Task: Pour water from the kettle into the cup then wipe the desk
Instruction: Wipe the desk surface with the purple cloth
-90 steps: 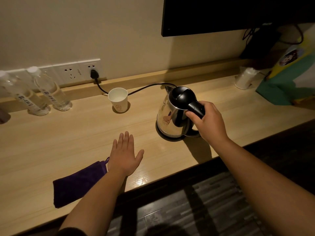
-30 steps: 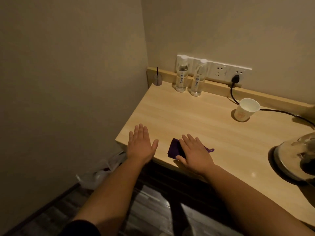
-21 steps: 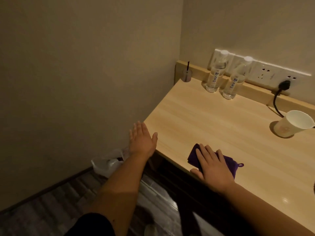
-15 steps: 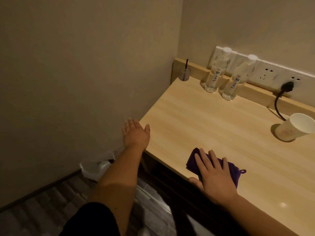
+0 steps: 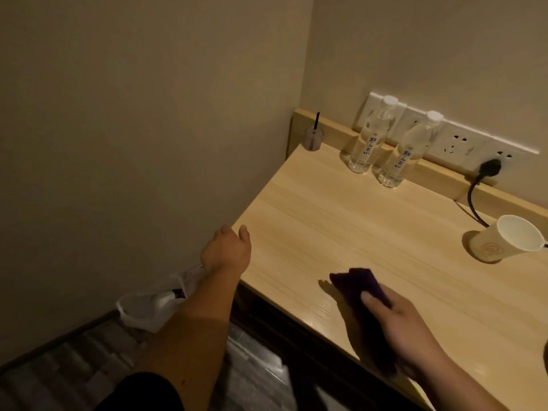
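My right hand [image 5: 406,330] grips a purple cloth [image 5: 358,284] and holds it just above the light wooden desk [image 5: 341,221], near the front edge. Its shadow falls on the wood beside it. My left hand [image 5: 226,250] hangs at the desk's left corner, fingers curled down over the edge, holding nothing that I can see. A white paper cup [image 5: 504,240] stands at the right, near the back. The kettle is out of view.
Two clear water bottles [image 5: 370,137] [image 5: 412,152] stand at the back by a wall socket strip with a black plug [image 5: 489,167] and cord. A small jar with a stick [image 5: 313,137] sits in the corner. A white plastic bag [image 5: 157,298] lies on the floor left of the desk.
My right hand has closed on the cloth and lifted it off the desk, where before it lay flat under the palm. My left hand slid off the desk to its left corner.
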